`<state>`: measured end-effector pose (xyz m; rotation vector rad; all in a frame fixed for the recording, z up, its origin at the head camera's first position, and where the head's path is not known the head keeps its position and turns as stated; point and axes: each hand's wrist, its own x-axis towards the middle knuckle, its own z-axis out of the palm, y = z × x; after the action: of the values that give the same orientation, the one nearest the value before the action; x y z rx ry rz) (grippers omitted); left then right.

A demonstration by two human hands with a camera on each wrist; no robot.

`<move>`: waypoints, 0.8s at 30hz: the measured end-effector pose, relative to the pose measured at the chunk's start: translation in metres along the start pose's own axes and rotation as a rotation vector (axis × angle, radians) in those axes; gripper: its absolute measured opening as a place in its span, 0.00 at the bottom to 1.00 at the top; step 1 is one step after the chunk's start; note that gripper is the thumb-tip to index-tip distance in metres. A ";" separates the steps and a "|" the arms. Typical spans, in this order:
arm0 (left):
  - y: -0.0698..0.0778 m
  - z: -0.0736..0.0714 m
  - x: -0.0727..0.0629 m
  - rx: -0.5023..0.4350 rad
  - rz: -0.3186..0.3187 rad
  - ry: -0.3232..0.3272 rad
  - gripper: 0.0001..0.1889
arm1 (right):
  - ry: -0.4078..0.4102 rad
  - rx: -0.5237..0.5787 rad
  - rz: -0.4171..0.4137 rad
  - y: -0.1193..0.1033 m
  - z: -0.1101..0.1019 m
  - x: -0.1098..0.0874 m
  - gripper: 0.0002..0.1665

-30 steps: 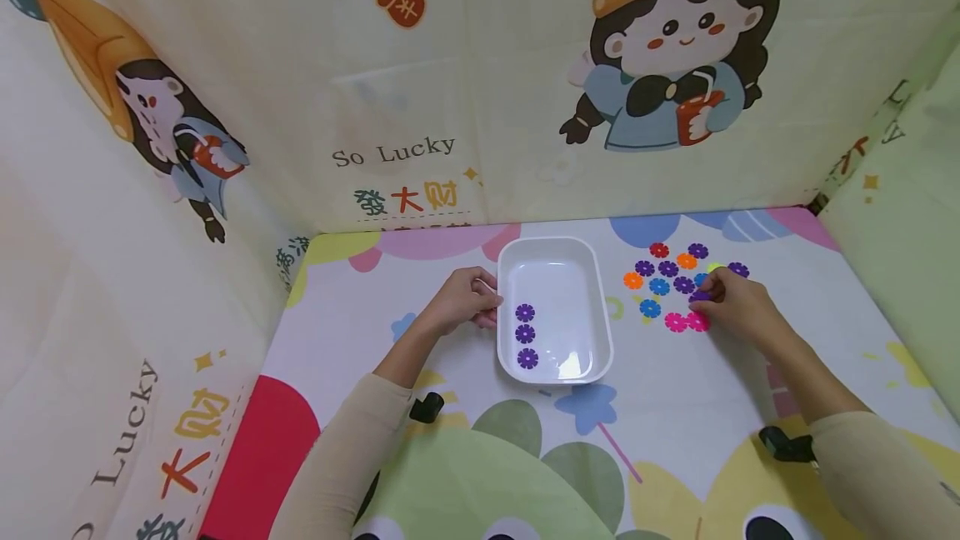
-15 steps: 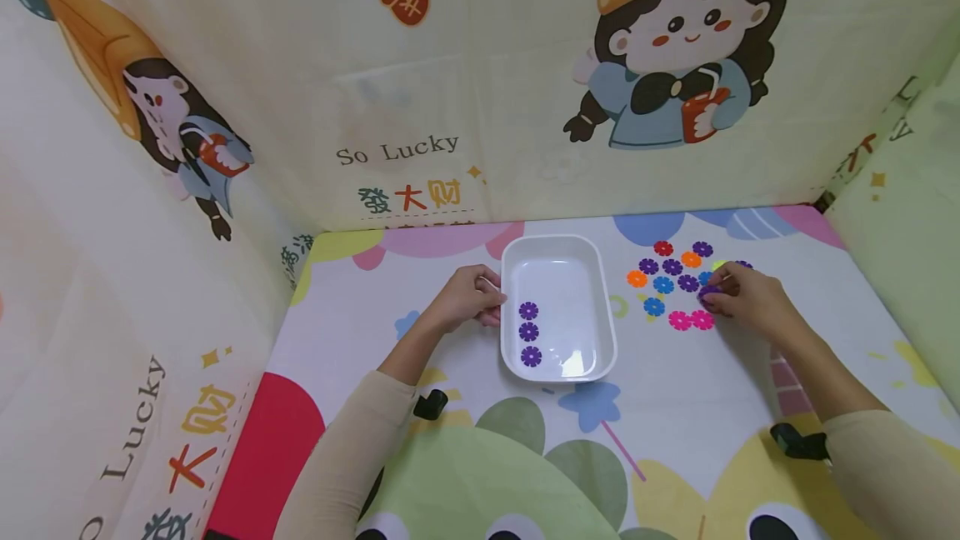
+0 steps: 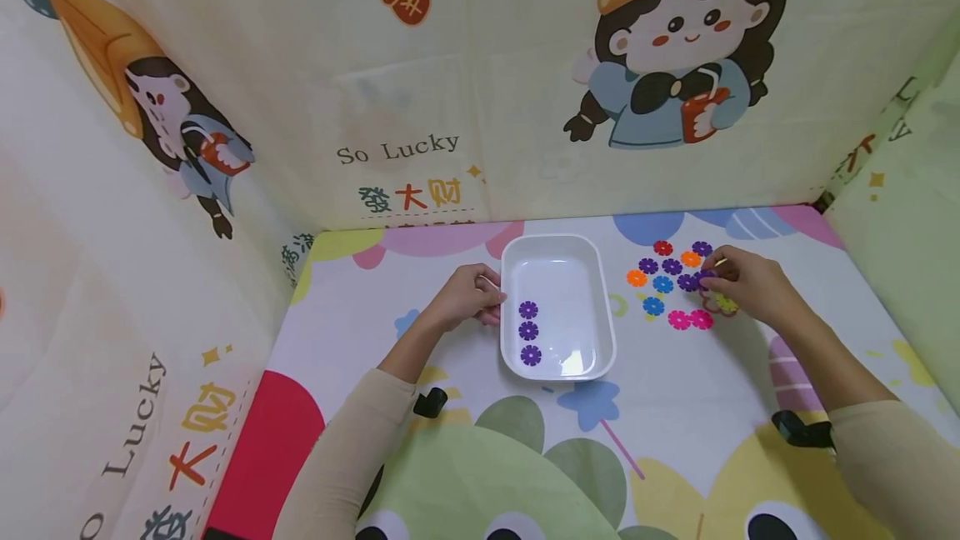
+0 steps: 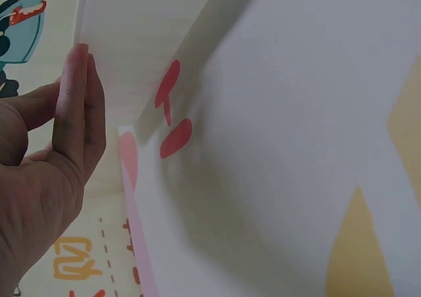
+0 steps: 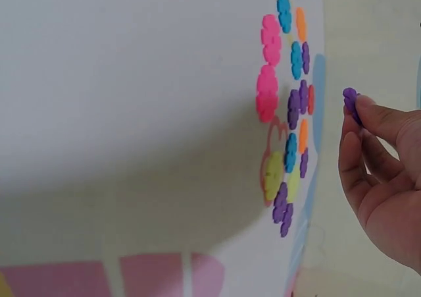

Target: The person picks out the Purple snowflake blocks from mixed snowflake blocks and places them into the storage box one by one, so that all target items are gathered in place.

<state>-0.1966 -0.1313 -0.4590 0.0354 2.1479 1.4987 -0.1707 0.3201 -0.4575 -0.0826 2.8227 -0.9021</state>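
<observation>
Head view: the right hand (image 3: 750, 283) grasps a purple disc (image 3: 702, 279) between thumb and fingers, over the right side of the loose discs. The right wrist view shows this disc (image 5: 351, 103) raised off the table, tilted on edge. The left hand (image 3: 468, 298) touches the tray (image 3: 555, 286) at its left rim with its fingertips; whether it grips the rim or only rests on it, I cannot tell.

The white tray sits mid-table, left of the loose discs. Inside, three purple discs (image 3: 528, 330) lie in a column along the left, from the middle to the near end. Among the loose discs are a red disc (image 3: 662, 248) at the far left, orange discs (image 3: 637, 277), blue discs (image 3: 663, 284), further purple ones, two pink discs (image 3: 679, 320) side by side on the near side, and a yellow disc (image 3: 726, 303) beside the right hand. Behind the table (image 3: 450, 440) hangs a printed cloth (image 3: 517, 90).
</observation>
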 end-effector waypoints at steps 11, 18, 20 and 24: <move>0.000 0.000 0.000 0.019 -0.005 0.014 0.15 | 0.007 0.009 -0.064 -0.033 -0.001 0.007 0.19; 0.001 0.000 0.000 0.019 -0.002 0.009 0.15 | -0.025 0.028 -0.106 -0.059 0.008 0.015 0.17; 0.001 0.000 0.000 0.020 -0.002 0.011 0.15 | -0.032 0.035 -0.121 -0.066 0.011 0.017 0.17; 0.000 0.000 0.000 0.016 -0.001 0.012 0.15 | -0.053 0.060 -0.137 -0.079 0.017 0.023 0.15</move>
<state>-0.1969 -0.1310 -0.4589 0.0310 2.1688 1.4850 -0.1901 0.2433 -0.4285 -0.2912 2.7666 -0.9966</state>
